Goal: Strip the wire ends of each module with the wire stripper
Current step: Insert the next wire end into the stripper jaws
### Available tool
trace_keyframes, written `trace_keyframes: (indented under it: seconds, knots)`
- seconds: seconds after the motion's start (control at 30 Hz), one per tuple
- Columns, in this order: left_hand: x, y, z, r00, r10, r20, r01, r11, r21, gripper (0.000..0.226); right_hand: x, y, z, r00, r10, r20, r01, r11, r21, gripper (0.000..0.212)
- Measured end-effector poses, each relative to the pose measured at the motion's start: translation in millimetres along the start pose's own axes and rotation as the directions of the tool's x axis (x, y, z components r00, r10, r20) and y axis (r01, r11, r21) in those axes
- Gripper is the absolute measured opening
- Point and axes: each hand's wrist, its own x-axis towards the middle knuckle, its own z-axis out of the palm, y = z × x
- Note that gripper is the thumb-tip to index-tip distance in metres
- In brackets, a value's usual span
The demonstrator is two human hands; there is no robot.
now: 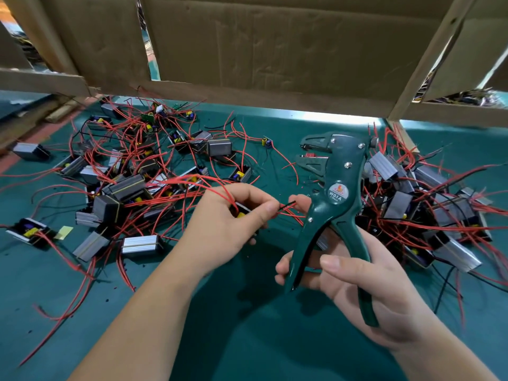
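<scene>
Head view: both forearms are reaching in from the bottom edge over a green table (pixel 247 334).
Right hand (pixel 357 276): it is gripping the wire stripper, with the fingers curling round the left handle and the thumb lying across the front.
Wire stripper (pixel 334 204): the dark green tool is standing nearly upright in the right hand, just right of centre. Its head is pointing left, and the jaws are standing apart with nothing between them.
Left hand (pixel 228 226): it is cupping one module, while its thumb and forefinger are pinching that module's leads.
Held module (pixel 242 213): it is sitting mostly hidden inside the left hand, showing only a dark edge and a yellow part.
Wire ends (pixel 287 207): red and black tips are sticking out to the right of the pinch. They are lying just beside the stripper's body and well below its jaws.
Left pile (pixel 132 185): grey-cased modules are lying tangled in red and black wires beyond the left hand.
Right pile (pixel 439 210): more modules are heaping up behind the stripper.
Cardboard wall (pixel 275 45): it is standing at the far side of the table, with wooden battens (pixel 428 59) crossing it.
</scene>
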Motion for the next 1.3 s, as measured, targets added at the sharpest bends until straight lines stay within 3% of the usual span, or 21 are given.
trace_keyframes:
  seconds: [0.23, 0.37, 0.5, 0.57, 0.63, 0.73, 0.8, 0.87, 0.9, 0.93, 0.97, 1.0, 1.03, 1.07, 1.1, 1.13, 1.17, 1.2, 1.27, 1.3]
  knots:
    - [-1, -4, -1, 0.998, -0.023, 0.053, 0.021, 0.999, 0.032, 0.009, -1, 6, -1, 1.0, 0.012, 0.013, -0.011, 0.999, -0.046, 0.062]
    - [0, -4, 2, 0.997, -0.056, -0.046, 0.056, 0.998, -0.013, 0.012, -2, 3, -4, 1.0, 0.013, 0.025, -0.013, 1.0, -0.015, 0.063]
    - [4, 3, -2, 0.964, -0.14, -0.227, 0.083, 0.966, -0.244, 0.019, 3, -10, -2, 0.962, 0.101, 0.253, -0.151, 0.971, 0.186, 0.058]
    - [6, 5, -7, 0.955, -0.147, -0.259, 0.055, 0.942, -0.331, 0.023, 1, -18, 4, 0.941, 0.058, 0.333, -0.176, 0.926, 0.335, 0.05]
    - [6, 6, -11, 0.964, -0.113, -0.241, 0.016, 0.928, -0.371, 0.025, 2, -23, 8, 0.978, 0.022, 0.207, -0.081, 0.956, 0.282, 0.051]
    - [5, 8, -11, 0.986, -0.051, -0.159, -0.013, 0.926, -0.376, 0.018, 3, -7, -7, 0.981, 0.127, 0.145, -0.158, 0.961, 0.228, 0.08]
    - [4, 8, -9, 0.991, -0.034, -0.127, -0.014, 0.935, -0.356, 0.017, -1, -2, -12, 0.979, 0.196, 0.058, -0.204, 0.948, 0.244, 0.087]
    - [3, 8, -7, 0.991, -0.022, -0.131, -0.02, 0.951, -0.309, 0.016, 4, -11, -3, 0.957, 0.272, 0.104, -0.29, 0.926, 0.242, 0.072]
    - [2, 8, -7, 0.989, -0.007, -0.146, -0.032, 0.963, -0.268, 0.015, 5, -11, -3, 0.95, 0.305, 0.063, -0.311, 0.927, 0.207, 0.045]
    - [2, 8, -8, 0.987, 0.018, -0.161, -0.053, 0.974, -0.219, 0.014, 12, -14, -10, 0.922, 0.388, -0.014, -0.377, 0.904, 0.203, 0.031]
    - [2, 7, -9, 0.984, 0.049, -0.172, -0.079, 0.982, -0.171, 0.013, 11, -19, -7, 0.904, 0.428, -0.01, -0.422, 0.893, 0.155, 0.065]
    - [2, 7, -10, 0.981, 0.076, -0.179, -0.101, 0.986, -0.135, 0.013, 6, -20, -2, 0.874, 0.476, 0.101, -0.485, 0.843, 0.232, 0.078]
    - [2, 7, -11, 0.978, 0.096, -0.183, -0.117, 0.987, -0.11, 0.012, 9, -19, 0, 0.831, 0.435, 0.348, -0.544, 0.768, 0.339, 0.082]
    - [2, 7, -13, 0.977, 0.109, -0.182, -0.128, 0.987, -0.094, 0.012, 20, -24, 18, 0.83, 0.369, 0.418, -0.533, 0.744, 0.403, 0.09]
    - [2, 6, -13, 0.977, 0.12, -0.177, -0.136, 0.987, -0.081, 0.013, 20, -31, 18, 0.895, 0.332, 0.299, -0.433, 0.807, 0.401, 0.098]
    - [2, 6, -13, 0.977, 0.128, -0.17, -0.142, 0.987, -0.071, 0.013, 17, -22, 6, 0.949, 0.253, 0.187, -0.296, 0.918, 0.263, 0.1]
    - [2, 6, -12, 0.977, 0.135, -0.166, -0.147, 0.987, -0.062, 0.014, 15, -9, -2, 0.956, 0.195, 0.218, -0.234, 0.957, 0.169, 0.092]
    - [1, 7, -12, 0.976, 0.141, -0.168, -0.152, 0.987, -0.057, 0.014, 10, -5, -6, 0.937, 0.24, 0.252, -0.275, 0.955, 0.114, 0.075]
    - [1, 7, -12, 0.97, 0.153, -0.186, -0.166, 0.985, -0.055, 0.013, 4, -8, -5, 0.93, 0.243, 0.276, -0.294, 0.942, 0.16, 0.017]
    - [1, 7, -12, 0.968, 0.161, -0.194, -0.175, 0.983, -0.053, 0.013, -1, -9, 1, 0.932, 0.216, 0.292, -0.267, 0.953, 0.146, 0.03]
